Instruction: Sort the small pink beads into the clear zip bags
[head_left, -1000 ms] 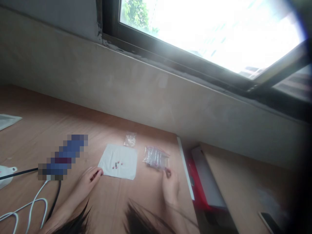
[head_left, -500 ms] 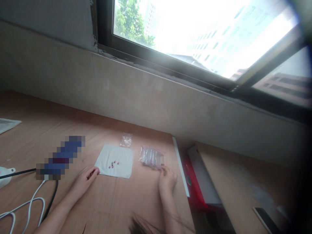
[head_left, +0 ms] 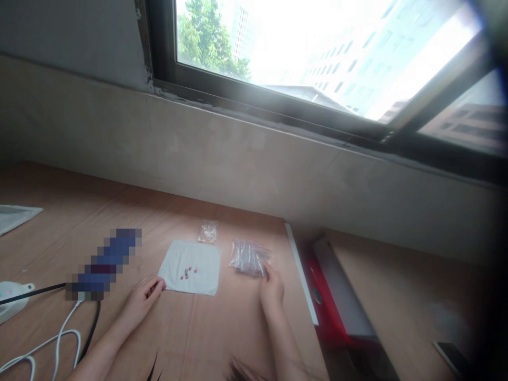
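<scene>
A white cloth (head_left: 192, 267) lies on the wooden table (head_left: 190, 338), with several tiny red pieces and one small dark piece (head_left: 188, 272) on it. My left hand (head_left: 142, 300) rests at the cloth's lower left corner, fingers curled and touching its edge. My right hand (head_left: 271, 288) sits to the right, fingertips pinching the near edge of a clear plastic bag (head_left: 248, 257) holding small parts. A smaller clear bag (head_left: 208, 231) lies just behind the cloth.
A pixelated blue object (head_left: 103, 263) lies left of the cloth, with black and white cables (head_left: 59, 338) and a white device (head_left: 11, 299) beyond. A red and white box (head_left: 337, 307) sits in the gap at the right. A wall and window rise behind.
The view tilted up slightly. My right hand moved from just below the plastic bag to its near edge and closed on it. My left hand stayed at the cloth's corner.
</scene>
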`<act>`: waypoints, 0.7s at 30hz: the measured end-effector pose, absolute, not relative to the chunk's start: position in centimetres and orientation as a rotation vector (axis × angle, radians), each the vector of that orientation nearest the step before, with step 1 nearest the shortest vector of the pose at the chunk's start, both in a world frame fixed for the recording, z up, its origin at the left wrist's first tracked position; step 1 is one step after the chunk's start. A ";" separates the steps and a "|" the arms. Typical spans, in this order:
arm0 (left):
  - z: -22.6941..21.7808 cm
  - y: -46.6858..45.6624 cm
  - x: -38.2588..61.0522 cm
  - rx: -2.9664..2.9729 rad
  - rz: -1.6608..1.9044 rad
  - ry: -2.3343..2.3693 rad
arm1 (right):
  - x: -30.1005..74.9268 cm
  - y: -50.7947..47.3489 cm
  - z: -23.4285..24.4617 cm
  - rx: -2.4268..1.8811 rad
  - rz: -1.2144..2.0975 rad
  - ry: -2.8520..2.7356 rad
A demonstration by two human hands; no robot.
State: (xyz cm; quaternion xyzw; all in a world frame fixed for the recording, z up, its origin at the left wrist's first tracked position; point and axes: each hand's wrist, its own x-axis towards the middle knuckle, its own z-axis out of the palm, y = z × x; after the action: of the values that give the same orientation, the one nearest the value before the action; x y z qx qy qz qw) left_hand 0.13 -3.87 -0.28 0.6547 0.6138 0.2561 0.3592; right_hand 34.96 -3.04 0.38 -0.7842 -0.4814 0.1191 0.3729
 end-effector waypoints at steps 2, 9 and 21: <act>-0.2 -3.8 0.2 1.685 0.674 1.588 | 35.0 -3.2 0.8 -2.046 0.320 -1.155; 0.7 -3.9 0.5 1.604 0.787 1.564 | 35.1 -4.0 3.8 -2.085 0.402 -0.966; 4.3 -3.9 2.0 1.332 0.697 1.231 | 20.3 -6.7 4.1 -1.202 1.517 -0.871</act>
State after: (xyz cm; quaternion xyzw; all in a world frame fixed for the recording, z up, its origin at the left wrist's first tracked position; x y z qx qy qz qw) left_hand 1.96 -3.89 4.29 0.5662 0.5233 0.2963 0.5638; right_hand 20.28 -6.69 4.08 -0.4944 -0.3582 0.6238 0.4880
